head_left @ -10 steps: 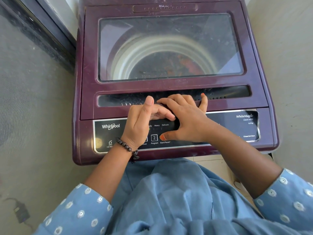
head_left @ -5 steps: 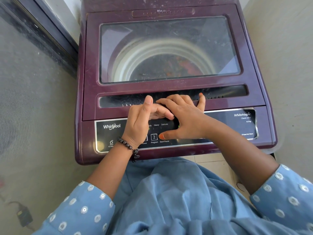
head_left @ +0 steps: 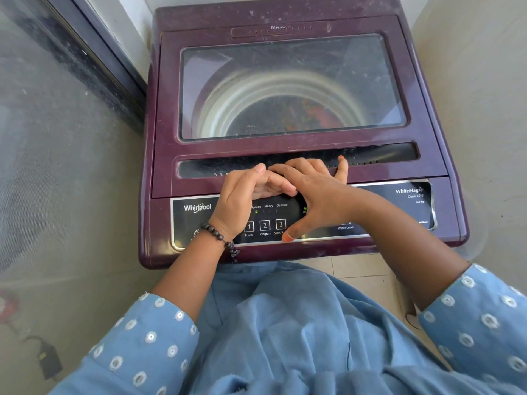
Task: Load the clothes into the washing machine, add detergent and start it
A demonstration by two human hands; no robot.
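Your hands have barely shifted — the right hand (head_left: 316, 201) spread and empty, thumb just below the Start/Pause button (head_left: 280, 224); the left hand (head_left: 242, 199), loosely curled and empty, sits further off on the washing machine (head_left: 159, 155).

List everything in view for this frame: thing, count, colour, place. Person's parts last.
washing machine: 1, maroon, centre, against wall
lid: 1, maroon frame with glass window, shut
drum: 1, pale metal, seen through window
clothes: dark and orange, in drum, count unclear
control panel: 1, black, front edge of machine
numbered buttons: 3, white outline, panel left of centre
small dark device with cable: 1, floor lower left
bead bracelet: 1, dark, left wrist
left hand: over panel, fingers curled, holding nothing
right hand: over panel, thumb tip beside button 3
sleeves: 2, blue with white dots
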